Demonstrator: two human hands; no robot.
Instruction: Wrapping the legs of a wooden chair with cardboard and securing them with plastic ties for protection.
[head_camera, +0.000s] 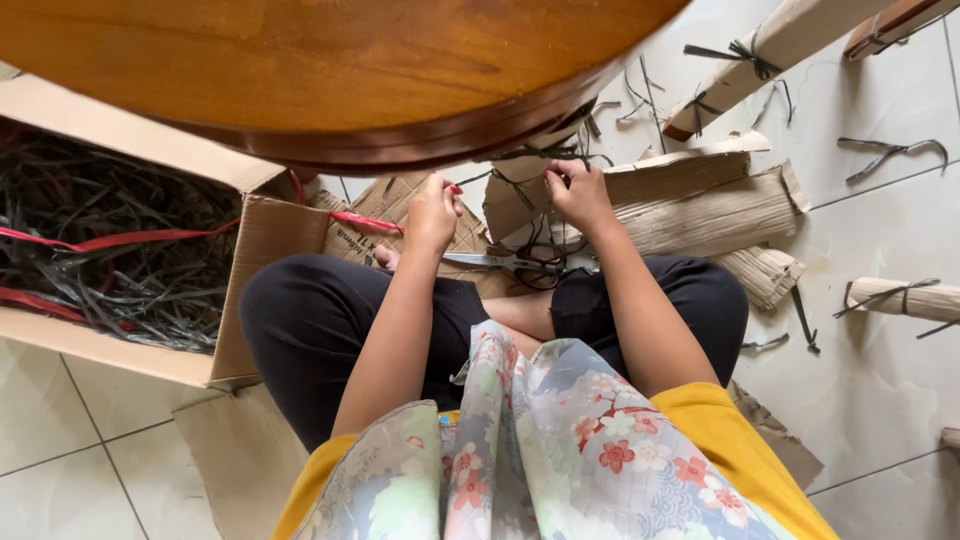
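I sit on the floor with my knees apart, under the edge of a round wooden table (330, 70). My left hand (433, 213) and my right hand (578, 192) are raised side by side, each pinching a thin dark string (510, 180) that runs around a piece of corrugated cardboard wrapping (690, 205) in front of me. Black-handled scissors (515, 265) lie on the floor between my legs, just below the hands. Part of the string is hidden behind the table rim.
An open cardboard box (250, 240) at the left holds several dark and red strings. Cardboard-wrapped bundles tied with string (745, 60) lie at the upper right and another wrapped bundle (900, 298) at the right. Loose string pieces (890, 152) are scattered on the white tiled floor.
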